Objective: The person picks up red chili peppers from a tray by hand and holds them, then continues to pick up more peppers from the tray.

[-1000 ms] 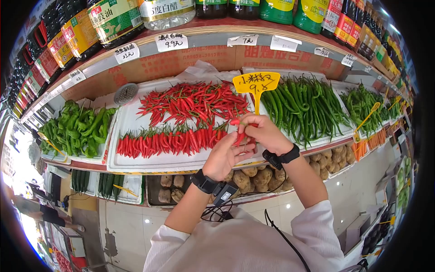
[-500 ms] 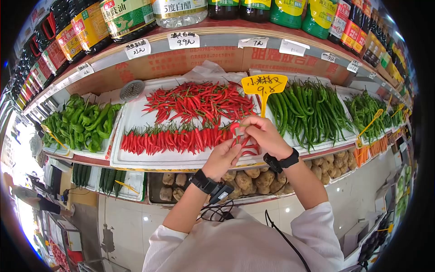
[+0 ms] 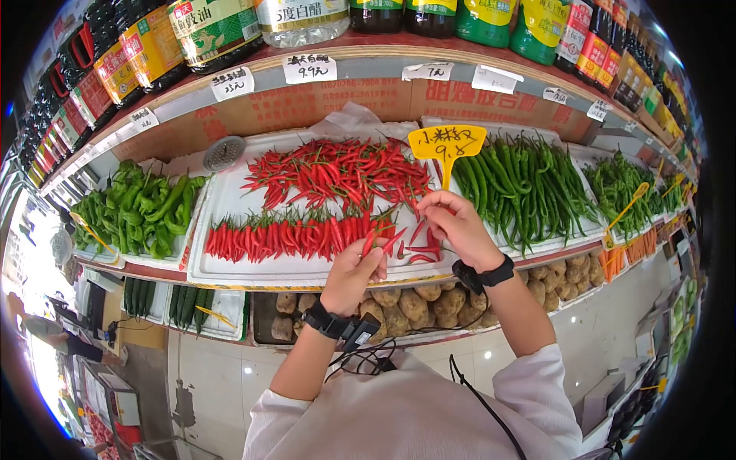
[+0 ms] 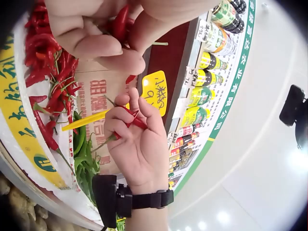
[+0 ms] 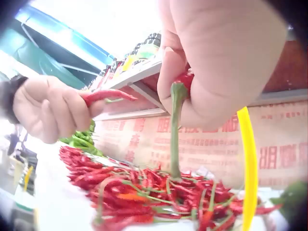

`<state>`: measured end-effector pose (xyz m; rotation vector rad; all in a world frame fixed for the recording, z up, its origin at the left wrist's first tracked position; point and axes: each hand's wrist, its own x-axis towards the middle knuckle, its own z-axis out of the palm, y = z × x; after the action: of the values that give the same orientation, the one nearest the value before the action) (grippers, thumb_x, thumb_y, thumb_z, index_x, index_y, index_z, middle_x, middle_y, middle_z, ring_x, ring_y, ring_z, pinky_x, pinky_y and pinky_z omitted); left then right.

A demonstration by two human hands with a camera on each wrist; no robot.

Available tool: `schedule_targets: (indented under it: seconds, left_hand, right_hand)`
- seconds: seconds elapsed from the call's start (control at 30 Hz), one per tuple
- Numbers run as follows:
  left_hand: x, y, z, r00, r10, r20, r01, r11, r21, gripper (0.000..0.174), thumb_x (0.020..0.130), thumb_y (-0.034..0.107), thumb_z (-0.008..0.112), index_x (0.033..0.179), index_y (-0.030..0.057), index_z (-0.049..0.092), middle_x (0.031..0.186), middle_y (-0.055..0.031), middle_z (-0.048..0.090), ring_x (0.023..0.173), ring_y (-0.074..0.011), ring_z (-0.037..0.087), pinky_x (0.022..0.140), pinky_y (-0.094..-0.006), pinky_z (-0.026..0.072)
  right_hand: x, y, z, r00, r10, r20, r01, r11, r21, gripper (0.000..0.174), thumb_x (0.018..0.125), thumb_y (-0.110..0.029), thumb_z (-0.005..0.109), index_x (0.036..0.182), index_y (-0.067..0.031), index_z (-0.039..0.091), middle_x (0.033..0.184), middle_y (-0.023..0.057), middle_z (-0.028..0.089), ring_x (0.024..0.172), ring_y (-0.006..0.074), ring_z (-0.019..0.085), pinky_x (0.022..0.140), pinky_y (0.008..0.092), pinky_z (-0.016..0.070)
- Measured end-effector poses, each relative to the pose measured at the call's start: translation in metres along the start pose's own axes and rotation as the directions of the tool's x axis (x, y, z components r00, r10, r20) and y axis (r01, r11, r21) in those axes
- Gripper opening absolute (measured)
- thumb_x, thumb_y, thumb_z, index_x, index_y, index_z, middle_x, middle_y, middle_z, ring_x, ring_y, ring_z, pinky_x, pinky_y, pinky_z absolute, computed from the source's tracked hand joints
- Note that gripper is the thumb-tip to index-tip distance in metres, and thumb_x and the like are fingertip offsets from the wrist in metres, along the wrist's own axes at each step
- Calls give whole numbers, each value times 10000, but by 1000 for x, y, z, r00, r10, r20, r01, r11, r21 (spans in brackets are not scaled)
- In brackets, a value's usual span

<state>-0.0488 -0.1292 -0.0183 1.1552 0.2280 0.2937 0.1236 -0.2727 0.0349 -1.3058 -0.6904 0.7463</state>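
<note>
My left hand [image 3: 351, 277] holds red chilies [image 3: 369, 241] by thumb and fingers, just in front of the neat chili row [image 3: 284, 237]. To its right, my right hand [image 3: 462, 234] is raised over the tray's front corner, pinching a red chili by thumb and fingertips. The right wrist view shows that chili's green stem [image 5: 176, 130] hanging down; across from it the left hand [image 5: 53, 107] grips a chili [image 5: 108, 95]. In the left wrist view, red chilies [image 4: 136, 120] lie within the right hand's curled fingers [image 4: 137, 151]. Some loose chilies [image 3: 422, 258] rest on the tray between the hands.
A jumbled red chili heap [image 3: 337, 170] lies behind the row. The yellow price sign [image 3: 447, 143] stands behind the right hand. Green chilies [image 3: 529, 184] fill the tray to the right, green peppers [image 3: 138, 207] the left one. Potatoes [image 3: 414, 307] sit below; bottles line the shelf [image 3: 383, 50] above.
My hands, close together earlier, have moved apart: the left one toward the left and down, the right one slightly right. The loose chilies between them show more plainly.
</note>
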Motion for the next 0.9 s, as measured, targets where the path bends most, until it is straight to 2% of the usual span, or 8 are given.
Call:
schedule_targets:
  seconds: [0.1, 0.27, 0.37, 0.43, 0.53, 0.63, 0.77, 0.9]
  left_hand:
    - [-9, 1, 5, 998, 47, -29, -47, 999, 18, 252, 999, 160, 501, 1203, 17, 537, 849, -13, 582, 745, -94, 550, 689, -227, 453]
    - [-24, 1, 18, 995, -32, 97, 22, 995, 101, 235, 1006, 203, 501, 1157, 25, 526, 770, 0, 555, 641, -81, 519, 594, -226, 417]
    - [-29, -5, 16, 992, -45, 121, 31, 993, 117, 235, 1015, 209, 481, 1160, 24, 491, 679, 5, 487, 553, -78, 439, 511, -233, 350]
    - [-38, -5, 6, 991, -74, 113, 72, 997, 24, 202, 1025, 207, 446, 1119, 33, 485, 664, 6, 450, 529, -85, 399, 503, -234, 344]
    - [-62, -1, 0, 997, -80, 15, 81, 981, -178, 211, 1021, 219, 454, 1074, 20, 501, 668, -6, 456, 539, -83, 403, 488, -231, 336]
    - [-83, -3, -9, 995, -95, 24, 98, 965, -245, 212, 1022, 227, 456, 1060, 25, 507, 665, -5, 453, 535, -90, 402, 489, -232, 340]
    - [-100, -13, -19, 994, -107, 7, 106, 962, -252, 217, 1021, 237, 463, 1061, 30, 517, 662, -14, 478, 532, -92, 426, 489, -229, 346]
    - [-114, -14, -25, 997, -72, -27, 62, 964, -260, 220, 1018, 248, 469, 1059, 38, 521, 660, -21, 495, 528, -95, 442, 485, -228, 355]
  right_hand:
    - [-19, -10, 26, 992, 111, 63, -106, 991, -85, 123, 933, -117, 599, 1027, -41, 619, 840, -37, 559, 717, 20, 497, 582, 179, 395]
    - [-19, 23, 28, 942, -54, 330, 150, 950, -272, 253, 907, -181, 657, 1090, -19, 591, 904, 19, 607, 812, 63, 551, 686, 221, 444]
    - [-26, 10, 37, 938, -139, 317, 271, 864, -424, 222, 902, -181, 658, 1049, -21, 611, 860, 18, 615, 772, 65, 545, 679, 238, 448]
    - [-20, -4, 32, 969, -52, 244, 144, 915, -376, 176, 876, -175, 674, 964, -27, 635, 801, 28, 616, 718, 108, 570, 667, 274, 461]
    - [-6, -2, 9, 935, -127, 331, 343, 558, -755, 129, 808, -163, 681, 802, -40, 642, 797, 102, 630, 727, 255, 629, 653, 355, 495]
    - [7, 33, 0, 926, -18, 378, 368, 275, -888, 148, 805, -206, 662, 794, -59, 656, 795, 104, 640, 764, 288, 633, 681, 395, 511]
    - [16, 48, 10, 945, 160, 284, 277, 66, -959, 253, 781, -307, 647, 764, -58, 680, 784, 124, 657, 812, 322, 641, 690, 440, 524]
    - [14, 33, 22, 958, 156, 241, 237, 40, -971, 270, 773, -315, 635, 733, -51, 676, 764, 144, 653, 794, 336, 643, 686, 455, 522]
